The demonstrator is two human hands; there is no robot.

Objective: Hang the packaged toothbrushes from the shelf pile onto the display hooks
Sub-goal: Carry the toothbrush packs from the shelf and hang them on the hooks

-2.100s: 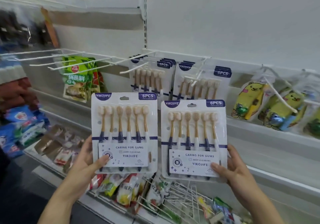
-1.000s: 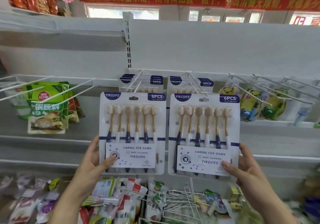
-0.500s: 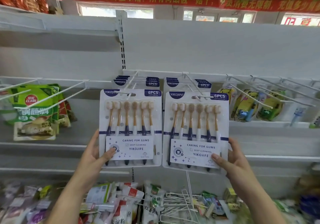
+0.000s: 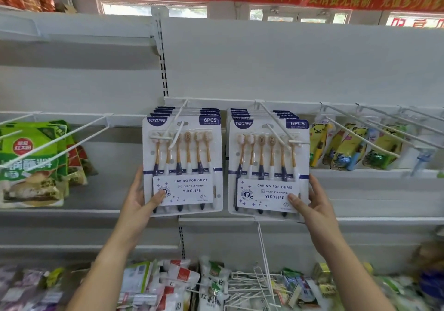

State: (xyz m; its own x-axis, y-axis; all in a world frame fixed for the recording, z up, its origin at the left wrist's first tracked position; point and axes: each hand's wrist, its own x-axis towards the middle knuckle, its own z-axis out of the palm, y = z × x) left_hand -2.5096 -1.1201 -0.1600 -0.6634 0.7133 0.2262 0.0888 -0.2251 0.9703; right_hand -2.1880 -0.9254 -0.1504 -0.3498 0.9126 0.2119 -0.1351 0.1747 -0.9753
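My left hand [image 4: 141, 196] grips the lower left edge of a white six-brush toothbrush pack [image 4: 182, 164]. My right hand [image 4: 312, 202] grips the lower right edge of a second such pack [image 4: 269, 166]. Each pack is threaded by its top hole onto a white display hook: the left hook [image 4: 176, 133] and the right hook [image 4: 280, 128] poke out through the fronts. Several identical packs [image 4: 210, 112] hang behind each one on the same hooks.
Green food packets [image 4: 36, 162] hang on hooks at the left. Yellow children's toothbrush packs [image 4: 348, 145] hang at the right. Bare white hooks [image 4: 384, 121] jut out above them. A lower bin holds mixed packets [image 4: 168, 284] and loose wire hooks [image 4: 254, 284].
Both packs have moved up and back onto the hooks; the hook tips now stick out through their hang holes. The camera has tilted up.
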